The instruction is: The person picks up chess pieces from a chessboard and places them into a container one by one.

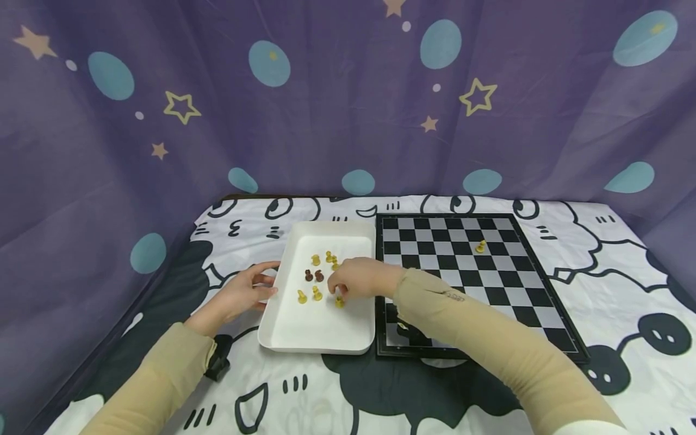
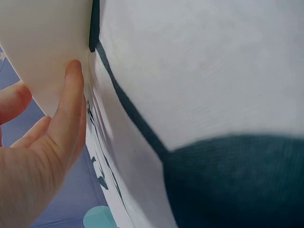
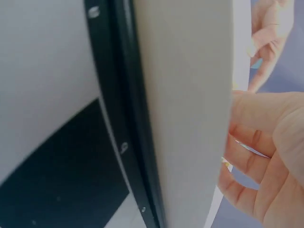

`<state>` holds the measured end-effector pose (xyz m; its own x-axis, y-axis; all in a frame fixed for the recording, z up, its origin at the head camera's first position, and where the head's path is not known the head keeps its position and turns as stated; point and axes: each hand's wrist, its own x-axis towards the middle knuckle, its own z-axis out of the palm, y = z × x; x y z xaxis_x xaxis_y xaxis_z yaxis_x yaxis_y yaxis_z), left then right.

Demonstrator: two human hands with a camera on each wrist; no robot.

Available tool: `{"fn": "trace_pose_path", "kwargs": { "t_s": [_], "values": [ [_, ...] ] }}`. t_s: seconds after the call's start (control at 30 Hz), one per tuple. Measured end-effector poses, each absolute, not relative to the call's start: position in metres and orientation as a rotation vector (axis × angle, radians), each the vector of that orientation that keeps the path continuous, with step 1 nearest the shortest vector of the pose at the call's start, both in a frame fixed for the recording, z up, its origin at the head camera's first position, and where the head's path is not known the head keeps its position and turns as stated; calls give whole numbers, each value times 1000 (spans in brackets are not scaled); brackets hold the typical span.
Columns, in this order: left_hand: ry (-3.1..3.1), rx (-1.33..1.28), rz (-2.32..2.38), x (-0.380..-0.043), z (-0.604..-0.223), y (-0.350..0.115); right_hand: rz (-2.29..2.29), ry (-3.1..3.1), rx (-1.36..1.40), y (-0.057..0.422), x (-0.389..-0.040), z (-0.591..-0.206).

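A white tray (image 1: pixel 315 332) holds several small yellow chess pieces (image 1: pixel 302 296) and two dark brown chess pieces (image 1: pixel 318 275). At the tray's left side is my left hand (image 1: pixel 246 294); in the left wrist view a fingertip (image 2: pixel 74 69) touches the outer wall, fingers extended. My right hand (image 1: pixel 356 278) reaches over the right rim into the tray, fingers bent down among the yellow pieces. One yellow piece (image 1: pixel 339 301) sits right below those fingers. In the right wrist view the tray wall (image 3: pixel 190 114) hides the fingertips; I cannot tell whether they pinch a piece.
Right beside the tray lies a black-framed chessboard (image 1: pixel 502 296), partly under my right sleeve (image 1: pixel 467 320). A yellow pawn (image 1: pixel 481 246) stands on its far right part. Patterned black-and-white cloth (image 1: pixel 283 386) covers the table, and a purple curtain (image 1: pixel 348 121) hangs behind.
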<state>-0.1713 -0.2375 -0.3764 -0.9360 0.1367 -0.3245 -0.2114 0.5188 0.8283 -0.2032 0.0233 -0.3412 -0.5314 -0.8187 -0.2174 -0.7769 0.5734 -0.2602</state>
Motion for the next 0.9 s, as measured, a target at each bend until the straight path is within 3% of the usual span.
{"fn": "trace_pose_path", "kwargs": {
  "t_s": [0.53,0.9],
  "values": [
    [2424,-77,1376,-171,-373,-236,-506,2538,-1365,47,-198,-322],
    [2420,-64,1385,-170,-375,-236,-577,2570,-1369,62,-183,-332]
  ]
}}
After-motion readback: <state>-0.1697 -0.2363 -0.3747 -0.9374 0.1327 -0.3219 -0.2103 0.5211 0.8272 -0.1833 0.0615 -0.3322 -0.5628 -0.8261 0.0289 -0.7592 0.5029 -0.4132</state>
